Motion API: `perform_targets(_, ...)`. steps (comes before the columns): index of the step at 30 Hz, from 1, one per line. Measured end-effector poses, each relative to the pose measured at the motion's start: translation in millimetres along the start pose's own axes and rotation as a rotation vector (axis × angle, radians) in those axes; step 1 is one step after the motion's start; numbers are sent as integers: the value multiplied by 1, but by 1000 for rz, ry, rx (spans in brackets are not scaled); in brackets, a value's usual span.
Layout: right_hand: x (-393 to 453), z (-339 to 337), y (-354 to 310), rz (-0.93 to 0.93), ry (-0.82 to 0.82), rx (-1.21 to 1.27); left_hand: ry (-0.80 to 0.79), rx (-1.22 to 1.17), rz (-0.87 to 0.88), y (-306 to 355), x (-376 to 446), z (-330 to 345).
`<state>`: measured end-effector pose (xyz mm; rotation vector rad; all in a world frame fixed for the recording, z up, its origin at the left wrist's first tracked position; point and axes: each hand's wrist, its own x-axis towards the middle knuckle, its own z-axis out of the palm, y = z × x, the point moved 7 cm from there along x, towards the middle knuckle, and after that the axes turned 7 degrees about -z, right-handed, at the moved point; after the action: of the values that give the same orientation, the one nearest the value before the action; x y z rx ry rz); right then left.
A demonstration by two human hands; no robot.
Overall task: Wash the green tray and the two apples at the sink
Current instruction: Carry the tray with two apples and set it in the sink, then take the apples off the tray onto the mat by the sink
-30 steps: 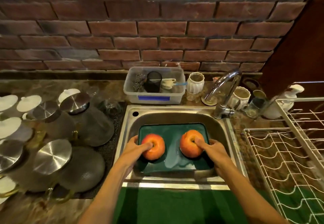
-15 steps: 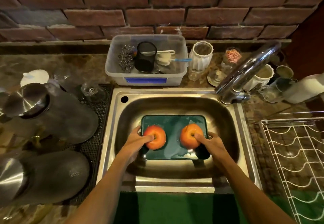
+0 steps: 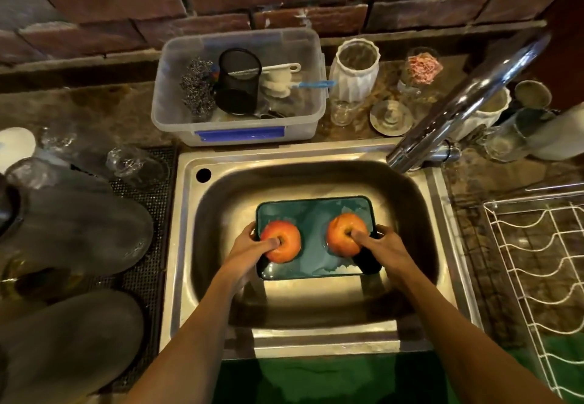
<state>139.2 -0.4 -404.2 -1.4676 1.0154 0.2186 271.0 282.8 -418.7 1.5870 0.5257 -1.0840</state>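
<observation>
- Down in the sink (image 3: 183, 245) we see the green tray (image 3: 316, 229) lying flat on the bottom of the basin, its surface wet and shiny.
- We count two apples on the tray: the left apple (image 3: 286, 247) toward the tray's left end and the right apple (image 3: 341, 233) toward its right end, well apart from each other.
- Our left hand (image 3: 249, 250) grips the tray's left edge, fingers curled round the rim, while the thumb presses on top of the left apple at its stem dimple.
- Our right hand (image 3: 384, 247) grips the tray's right edge the same way, its thumb lying on the right apple's top.
- We cannot tell how far the fingers reach under the tray.
- Behind the sink's right corner, the tap (image 3: 467, 100) slants over the counter; no water shows at it.
- Behind the sink stands a clear tub (image 3: 240, 131) holding a black mesh cup (image 3: 238, 87) and scrubbers.
- Right of the sink sits a white wire rack (image 3: 537, 261).
</observation>
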Motion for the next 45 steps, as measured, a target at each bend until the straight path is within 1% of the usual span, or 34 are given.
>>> perform_targets(4, -2, 6, 11, 24, -40, 21, -4, 5, -2, -8, 6, -1)
perform_targets(10, -5, 7, 12, 1, -37, 18, 9, 59, -21, -13, 5, -4)
perform_targets(15, -9, 5, 7, -46, -57, -172, 9, 33, -31, -9, 3, -4)
perform_targets(17, -16, 2, 0, -71, -56, -212, 7, 32, -28, -9, 1, -4)
perform_targets(20, -40, -11, -15, -163, 6, -261, 49, 59, -10, -9, -3, -8)
perform_targets(23, -87, -27, -25, -362, 89, -410, 137, 141, 52, -6, -17, -8)
perform_targets(26, -136, -36, -12, -527, 94, -756, 186, 177, 141, -6, -32, 0)
perform_targets(28, -162, -43, 10, -569, 121, -965, 215, 211, 189, -7, -40, 8)
perform_targets(31, -186, -55, 45, -542, 173, -1113, 251, 267, 267, -5, -47, 20)
perform_targets(35, -189, -60, 72, -485, 150, -1262, 291, 369, 314, 1, -47, 31)
perform_targets(38, -185, -60, 76, -479, 153, -1299, 354, 516, 307, 5, -42, 37)
perform_targets(41, -182, -59, 81, -499, 166, -1316, 368, 644, 295, 4, -37, 44)
perform_targets(45, -180, -60, 84, -507, 178, -1330, 401, 716, 273, 3, -34, 46)
